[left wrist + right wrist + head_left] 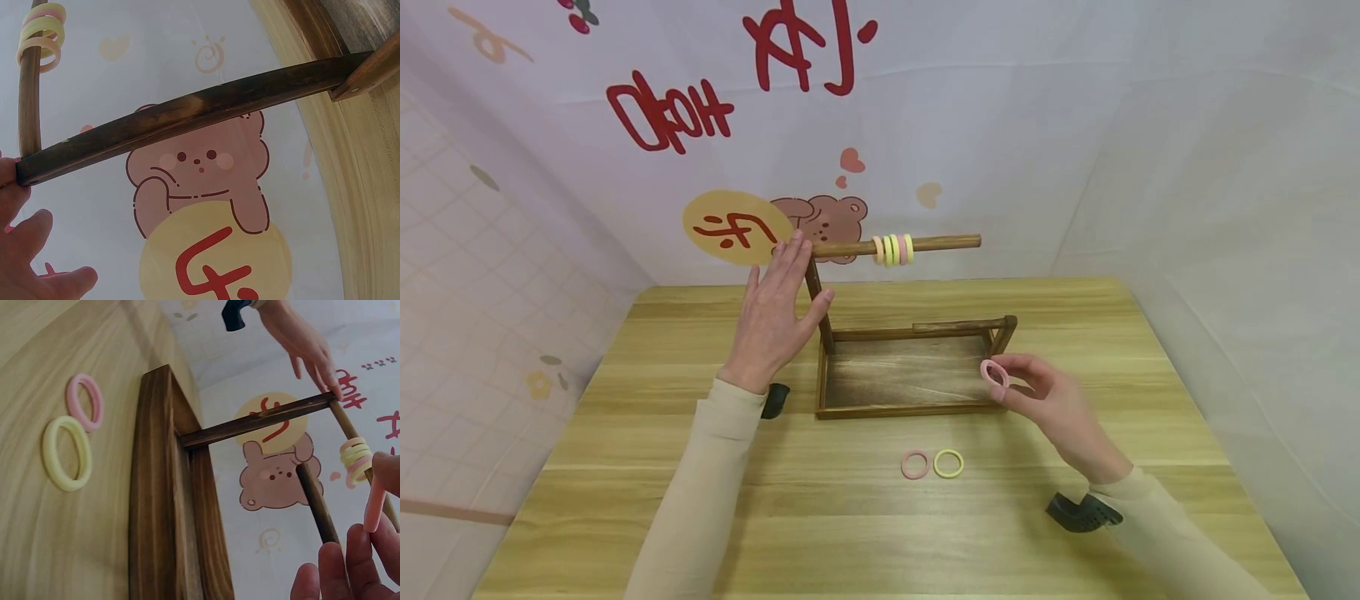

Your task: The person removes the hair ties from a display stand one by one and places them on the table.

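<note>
My left hand (775, 321) touches the top corner of a wooden stand (817, 293), with straight fingers at the end of the upper rod (951, 242). Several small rings (891, 250) in peach, yellow and pink hang around that rod. Between thumb and fingers of my right hand (1060, 412) I pinch a pink ring (984, 372), in front of the stand's right end. In the right wrist view the held ring (375, 509) appears nearly edge-on. Another pink ring (903, 464) and a yellow ring (936, 464) lie side by side on the table.
A shorter, lower rod (958, 327) extends left from the stand's right post and carries no rings. The stand's tray base (895, 412) rests on the wood-grain table (820, 508). Behind it hangs a white cloth (1022, 150) printed with a bear and red characters.
</note>
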A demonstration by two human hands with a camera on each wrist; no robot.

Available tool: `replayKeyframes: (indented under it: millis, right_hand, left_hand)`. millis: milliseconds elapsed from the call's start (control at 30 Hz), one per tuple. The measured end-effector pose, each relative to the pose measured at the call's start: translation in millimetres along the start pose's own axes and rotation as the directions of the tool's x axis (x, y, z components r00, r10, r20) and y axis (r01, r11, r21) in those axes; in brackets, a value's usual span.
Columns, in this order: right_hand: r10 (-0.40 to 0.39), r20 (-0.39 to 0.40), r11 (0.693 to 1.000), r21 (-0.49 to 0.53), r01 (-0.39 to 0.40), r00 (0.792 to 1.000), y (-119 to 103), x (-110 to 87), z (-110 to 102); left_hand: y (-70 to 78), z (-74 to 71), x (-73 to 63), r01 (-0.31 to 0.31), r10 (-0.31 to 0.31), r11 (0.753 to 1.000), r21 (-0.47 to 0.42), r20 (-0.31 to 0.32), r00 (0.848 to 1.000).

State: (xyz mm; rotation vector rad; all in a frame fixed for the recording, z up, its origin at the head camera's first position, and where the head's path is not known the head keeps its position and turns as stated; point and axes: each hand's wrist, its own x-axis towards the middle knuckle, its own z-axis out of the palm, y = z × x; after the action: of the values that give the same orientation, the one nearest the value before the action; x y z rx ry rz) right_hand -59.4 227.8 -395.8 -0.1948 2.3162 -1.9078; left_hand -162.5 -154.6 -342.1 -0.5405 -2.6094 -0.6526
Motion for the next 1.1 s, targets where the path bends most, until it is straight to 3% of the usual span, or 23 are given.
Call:
replayKeyframes:
  millis: [233, 667, 933, 1100]
  right_hand:
    - [0.015, 0.053, 0.997, -0.079, -0.01, 0.999, 10, -7.4, -3]
    - [-0.039, 0.11, 0.975, -0.214, 0.062, 0.993, 29, -12.9, -6]
    - [-0.06, 0.154, 0.964, -0.247, 0.097, 0.986, 39, -15.1, -4]
    - [-0.11, 0.187, 0.942, -0.295, 0.163, 0.976, 46, -16.1, -4]
  left_hand:
    - [0.5, -0.9, -0.6, 0.0, 0.0, 1.0, 0.0, 0.0, 1.0]
    - [-0.4, -0.4, -1.0, -0.011, 0.011, 1.0, -0.007, -0.007, 1.0]
    - [-0.3, 0.1, -1.0, -0.01, 0.009, 1.0, -0.002, -0.01, 1.0]
    - [-0.1, 0.2, -0.6, 0.001, -0.001, 1.0, -0.006, -0.002, 1.0]
